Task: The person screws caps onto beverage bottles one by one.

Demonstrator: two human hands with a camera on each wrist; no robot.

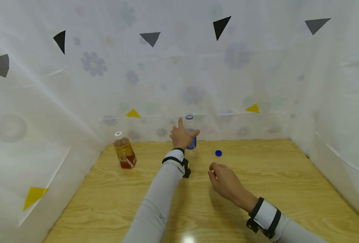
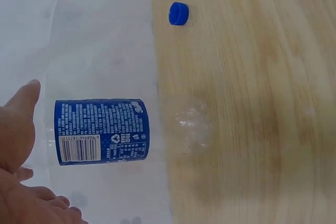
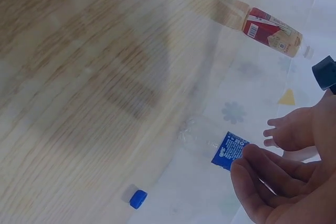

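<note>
"Left hand [image 1: 183,136] or right hand [image 1: 225,182] as the nearer one?"

"Left, clearly. Stretched out over the table [image 1: 264,189] with thumb [image 1: 195,133] and index finger [image 1: 180,123] spread, gripping nothing. Right: further back, above the table, with fingers [image 1: 213,166] loosely curled, also gripping nothing."

"And beyond the left hand?"

"Clear bottle [image 2: 118,129], by the table's far edge. Standing upright, long axis vertical; from the head view, visible in the gap between thumb and index finger."

"Touching?"

"Cannot tell for sure; judging by the left wrist view, probably just apart. More a matter of depth, then, than of sideways alignment."

"Off to the left?"

"Amber bottle [image 1: 124,154], upright, well apart from both hands."

"And smallest?"

"Blue cap [image 1: 218,153], on the table, right of the clear bottle, ahead of the right hand, untouched."
</note>
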